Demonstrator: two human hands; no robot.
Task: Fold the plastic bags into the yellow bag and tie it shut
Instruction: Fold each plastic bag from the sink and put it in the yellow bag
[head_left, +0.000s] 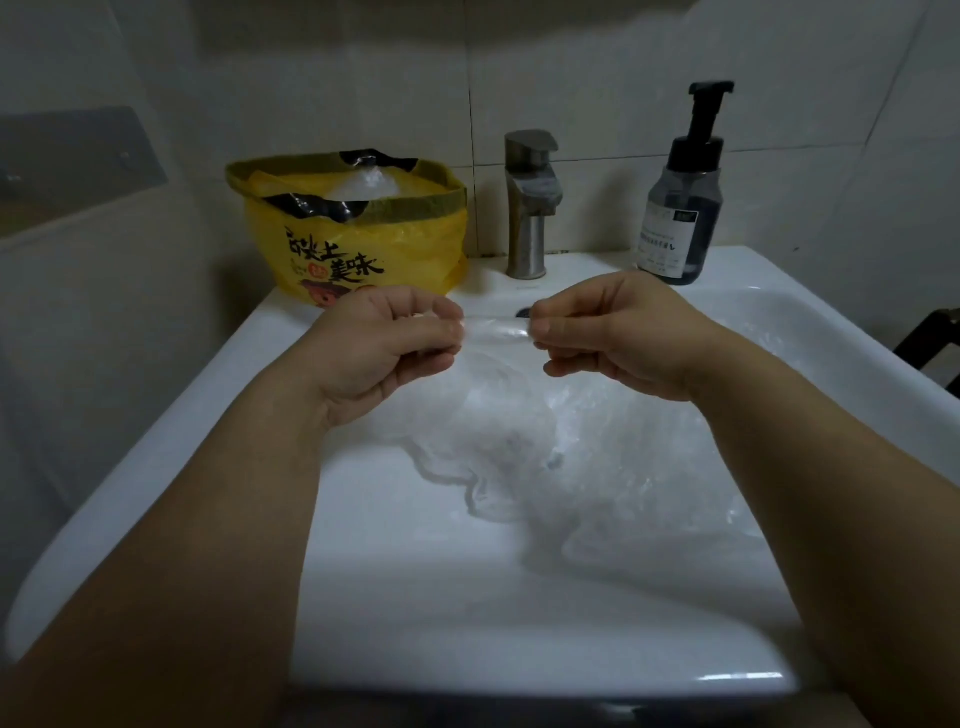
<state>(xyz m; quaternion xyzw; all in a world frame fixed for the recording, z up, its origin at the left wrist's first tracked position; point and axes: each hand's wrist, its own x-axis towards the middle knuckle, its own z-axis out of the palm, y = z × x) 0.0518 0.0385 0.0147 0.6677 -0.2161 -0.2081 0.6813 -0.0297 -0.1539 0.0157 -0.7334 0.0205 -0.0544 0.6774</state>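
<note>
A clear plastic bag (498, 415) hangs over the white sink basin, its top edge stretched taut between my hands. My left hand (384, 343) pinches the left end of that edge and my right hand (613, 335) pinches the right end. The yellow bag (358, 249), printed with dark characters, stands open on the sink's back left ledge, beyond my left hand. A clear bag (363, 184) and some black plastic show inside its rolled rim. More clear plastic (675, 493) lies crumpled in the basin's right half.
A white sink (395, 571) fills the foreground. A metal faucet (530, 202) rises at the back middle. A dark pump soap bottle (680, 208) stands on the back right ledge. Tiled walls close in behind and to the left.
</note>
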